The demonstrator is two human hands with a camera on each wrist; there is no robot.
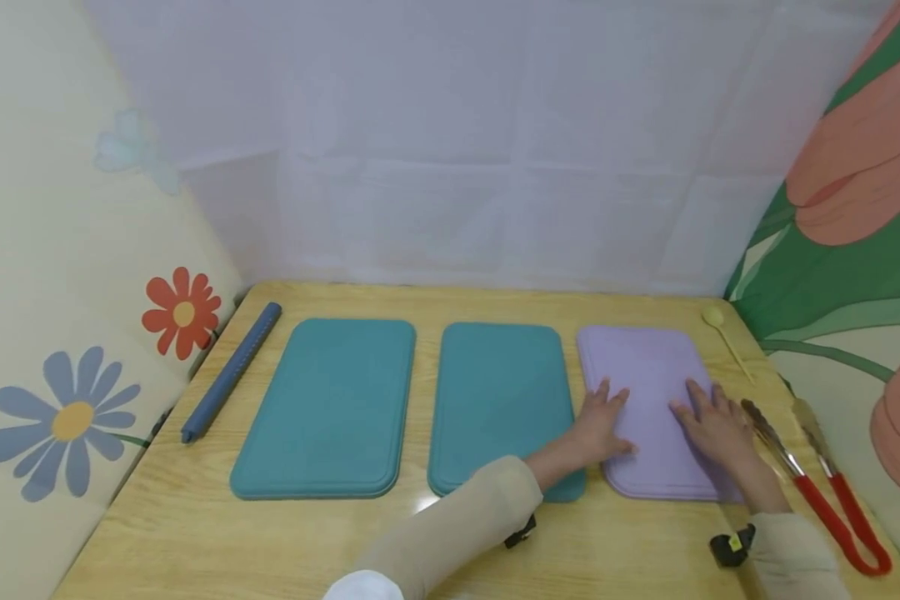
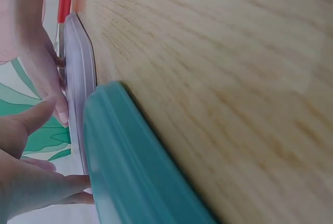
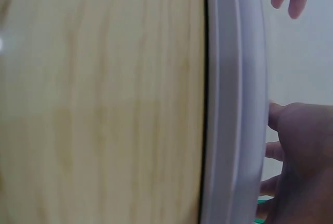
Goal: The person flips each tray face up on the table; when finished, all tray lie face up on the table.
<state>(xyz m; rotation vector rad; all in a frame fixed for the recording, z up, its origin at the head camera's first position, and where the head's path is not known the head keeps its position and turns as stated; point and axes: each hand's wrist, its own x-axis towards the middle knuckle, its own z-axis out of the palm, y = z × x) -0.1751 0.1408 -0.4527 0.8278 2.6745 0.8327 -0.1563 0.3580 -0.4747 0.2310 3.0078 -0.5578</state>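
A flat purple rectangular board (image 1: pixel 645 358) with rounded corners and a stepped rim lies on the table at the right. My left hand (image 1: pixel 596 427) is over its left side, fingers spread, the forearm crossing the nearest teal board (image 1: pixel 495 392). On the purple board's right side rests my right hand (image 1: pixel 720 433), its fingers spread and fairly straight. The left wrist view shows the left hand (image 2: pixel 26 182) beyond the teal board's edge (image 2: pixel 130 161). In the right wrist view, the right hand's fingertips (image 3: pixel 273 151) meet the purple board's top (image 3: pixel 255 104). Neither hand grips anything.
Another teal board (image 1: pixel 326 408) lies to the left, with a dark blue ridged bar (image 1: pixel 232 371) beside the table's left edge. Red-handled tongs (image 1: pixel 840 500) lie right of my right hand. A yellowish spoon (image 1: pixel 727 342) is at the back right corner.
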